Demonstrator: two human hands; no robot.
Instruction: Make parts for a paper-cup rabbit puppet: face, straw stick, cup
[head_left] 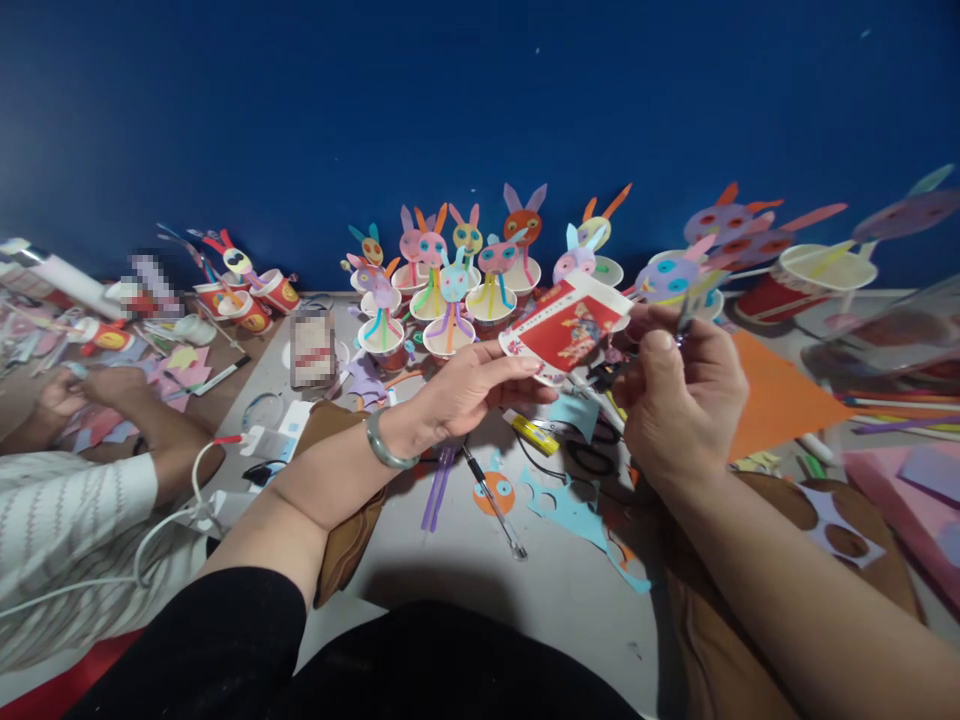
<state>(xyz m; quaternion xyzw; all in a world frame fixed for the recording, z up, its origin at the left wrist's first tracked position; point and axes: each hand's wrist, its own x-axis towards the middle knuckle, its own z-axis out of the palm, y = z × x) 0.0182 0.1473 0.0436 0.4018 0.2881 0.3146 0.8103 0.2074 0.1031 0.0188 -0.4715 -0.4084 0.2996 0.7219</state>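
My left hand [480, 385] is closed around one end of a red and white paper cup [574, 325], thumb on the near side. The cup is tilted on its side above the table, printed with a colourful picture. At its other end my right hand [682, 385] is closed in a pinch. A slim, shiny sliver shows by the right fingers, too blurred to name. On the table below lie an orange paper face [493, 493] with blue eyes, a pen [495, 500] across it, and a cut light-blue paper scrap [574, 510].
Several paper cups with paper rabbits [450, 325] stand along the blue wall [450, 100]. Orange paper [784, 395] lies at right, purple straws [439, 488] in front, a yellow glue tube [534, 433] mid-table. Another person's hands [105, 390] work at left near a white cable [169, 520].
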